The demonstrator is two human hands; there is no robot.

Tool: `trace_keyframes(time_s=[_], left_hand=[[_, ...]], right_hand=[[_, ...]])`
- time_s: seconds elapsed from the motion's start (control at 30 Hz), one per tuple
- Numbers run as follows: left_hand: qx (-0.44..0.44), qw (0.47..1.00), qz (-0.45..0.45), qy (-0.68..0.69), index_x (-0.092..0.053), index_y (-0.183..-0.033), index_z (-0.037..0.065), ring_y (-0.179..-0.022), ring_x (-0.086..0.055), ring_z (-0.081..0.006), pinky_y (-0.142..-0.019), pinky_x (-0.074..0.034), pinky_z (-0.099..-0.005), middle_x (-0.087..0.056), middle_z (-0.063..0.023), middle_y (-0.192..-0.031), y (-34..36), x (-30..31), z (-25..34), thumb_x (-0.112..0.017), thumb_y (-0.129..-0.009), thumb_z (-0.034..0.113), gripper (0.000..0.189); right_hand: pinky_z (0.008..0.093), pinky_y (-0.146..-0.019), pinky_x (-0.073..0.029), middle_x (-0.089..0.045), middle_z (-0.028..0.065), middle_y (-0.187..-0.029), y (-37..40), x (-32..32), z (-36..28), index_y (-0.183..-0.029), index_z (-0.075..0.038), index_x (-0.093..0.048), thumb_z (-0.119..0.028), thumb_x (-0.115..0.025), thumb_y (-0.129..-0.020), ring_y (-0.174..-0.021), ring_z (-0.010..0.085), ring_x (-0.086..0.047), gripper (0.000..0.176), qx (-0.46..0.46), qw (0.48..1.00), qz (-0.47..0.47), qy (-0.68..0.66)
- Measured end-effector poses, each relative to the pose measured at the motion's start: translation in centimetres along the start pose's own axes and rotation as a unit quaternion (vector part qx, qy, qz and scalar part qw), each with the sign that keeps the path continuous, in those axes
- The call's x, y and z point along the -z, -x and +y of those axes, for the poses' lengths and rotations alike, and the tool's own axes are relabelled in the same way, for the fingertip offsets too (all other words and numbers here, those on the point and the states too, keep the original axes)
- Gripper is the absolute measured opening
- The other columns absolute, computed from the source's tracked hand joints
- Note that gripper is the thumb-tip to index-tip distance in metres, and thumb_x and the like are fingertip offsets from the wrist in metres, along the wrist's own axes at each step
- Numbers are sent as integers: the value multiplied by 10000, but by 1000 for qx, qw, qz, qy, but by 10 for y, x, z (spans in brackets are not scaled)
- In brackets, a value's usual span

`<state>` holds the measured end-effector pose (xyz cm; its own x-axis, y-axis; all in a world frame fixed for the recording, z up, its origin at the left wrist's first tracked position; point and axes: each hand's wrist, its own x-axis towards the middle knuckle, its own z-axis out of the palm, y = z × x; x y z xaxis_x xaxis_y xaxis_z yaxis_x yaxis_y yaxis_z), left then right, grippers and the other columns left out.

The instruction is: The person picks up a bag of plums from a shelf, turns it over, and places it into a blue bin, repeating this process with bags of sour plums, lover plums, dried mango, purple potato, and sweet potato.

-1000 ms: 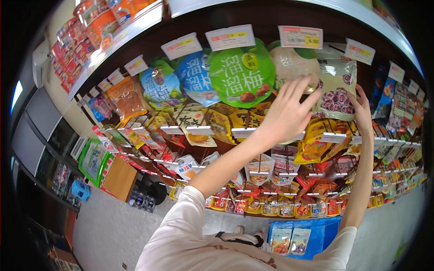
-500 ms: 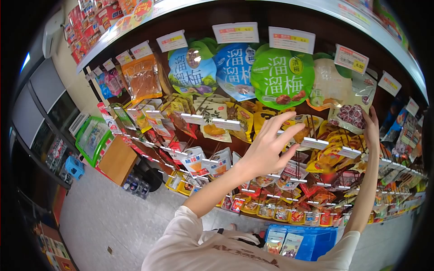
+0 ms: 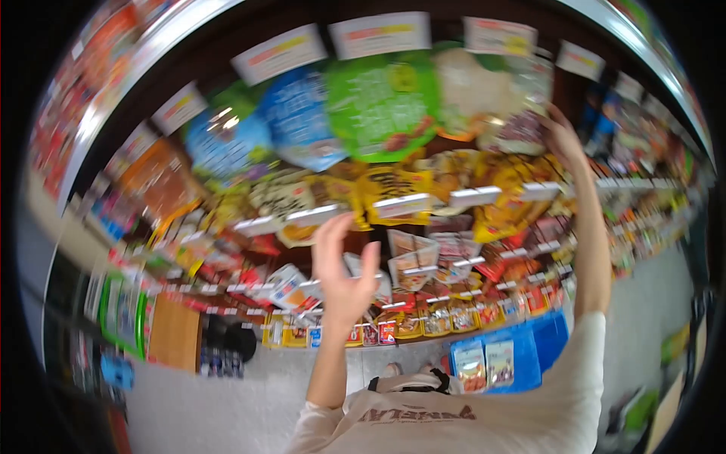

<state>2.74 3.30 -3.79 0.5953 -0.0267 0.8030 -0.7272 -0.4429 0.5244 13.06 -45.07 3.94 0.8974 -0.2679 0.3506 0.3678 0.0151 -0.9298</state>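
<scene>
Frame is motion-blurred, so detail is limited. Far left: wooden cabinet (image 3: 172,333) on the floor below the rack. Snack pouches hang on peg hooks, fronts out, with price tags (image 3: 280,53) clipped at the hook ends, presumably so each label reads from the aisle. Top row has a blue pouch (image 3: 299,121), then a green pouch (image 3: 382,102). Left hand (image 3: 344,272) is empty, fingers spread and pointing up, in the air in front of the middle pegs. It touches nothing; the white packets (image 3: 412,257) just to its right are nearest. Blue crate (image 3: 522,356) sits on the floor, lower right. Right hand (image 3: 563,136) is raised to the right edge of the pale pouch (image 3: 518,121) on the top row; contact looks likely, but I can't tell if the fingers are closed on it. Hands are well apart. Versus half a second back, the left hand has dropped away from the yellow packets (image 3: 393,189) and the right hand sits higher on the pale pouch.
</scene>
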Motion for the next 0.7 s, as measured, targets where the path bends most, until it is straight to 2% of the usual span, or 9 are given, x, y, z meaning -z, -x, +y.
trace_keyframes(time_s=[0.13,0.2,0.27,0.33,0.4,0.43,0.63,0.67,0.7], left_hand=[[59,997,1,40,-524,-1302,-22,-1134,-559,-240,-975,-441,-356,-561,-137,-1239,12,3,-6,-668,-874,23,454],[72,996,4,57,-542,-1273,-22,-1102,-560,-281,-922,-452,-375,-563,-162,-1214,16,4,-5,-665,-846,1,445],[86,994,-10,62,-532,-1285,-23,-1109,-560,-272,-939,-445,-374,-561,-157,-1223,23,5,-9,-660,-859,7,446],[92,993,-19,69,-525,-1292,-24,-1120,-559,-266,-948,-442,-373,-560,-153,-1236,29,5,-10,-658,-869,15,445],[102,992,-28,76,-518,-1298,-26,-1131,-558,-259,-958,-439,-373,-558,-150,-1248,35,6,-8,-657,-878,22,445],[114,990,-32,81,-514,-1302,-28,-1140,-557,-254,-964,-437,-373,-555,-150,-1261,37,6,-7,-656,-885,28,444],[162,981,-66,80,-498,-1307,-34,-1149,-561,-232,-983,-428,-361,-559,-150,-1282,63,13,-6,-630,-912,10,419],[168,980,-67,79,-497,-1308,-35,-1145,-562,-225,-976,-433,-350,-562,-147,-1278,71,13,-8,-627,-917,7,414],[179,977,-72,86,-497,-1308,-35,-1145,-562,-223,-974,-434,-349,-562,-145,-1278,80,14,-12,-625,-921,7,410]], right_hand=[[318,-953,-483,-515,144,-1361,3,-13,-1,-1420,54,-377,-40,-569,-948,-1162,210,-577,519,12,999,35,0],[329,-965,-476,-478,157,-1406,6,-14,-4,-1430,65,-360,-73,-590,-950,-1180,221,-570,551,1,999,24,28],[317,-940,-480,-561,133,-1289,0,-9,8,-1414,31,-408,-126,-574,-976,-1133,181,-589,493,26,993,63,96],[316,-936,-478,-571,140,-1291,15,-18,-3,-1404,31,-427,-150,-597,-968,-1135,183,-586,502,21,990,54,132],[313,-932,-479,-584,147,-1293,12,-12,2,-1392,25,-455,-164,-619,-956,-1117,191,-596,503,74,960,101,249],[314,-920,-487,-636,166,-1244,3,0,16,-1328,39,-536,-249,-700,-907,-1095,215,-621,537,113,959,113,235],[297,-939,-487,-683,114,-1132,15,21,20,-1281,25,-570,-150,-654,-946,-1061,182,-642,388,258,911,128,296],[331,-930,-504,-653,173,-1205,35,-3,-14,-1329,69,-506,-146,-659,-919,-1094,233,-638,487,164,933,161,276],[338,-940,-501,-657,180,-1189,37,30,-3,-1294,70,-528,-128,-655,-913,-1102,249,-637,447,43,897,157,411]])
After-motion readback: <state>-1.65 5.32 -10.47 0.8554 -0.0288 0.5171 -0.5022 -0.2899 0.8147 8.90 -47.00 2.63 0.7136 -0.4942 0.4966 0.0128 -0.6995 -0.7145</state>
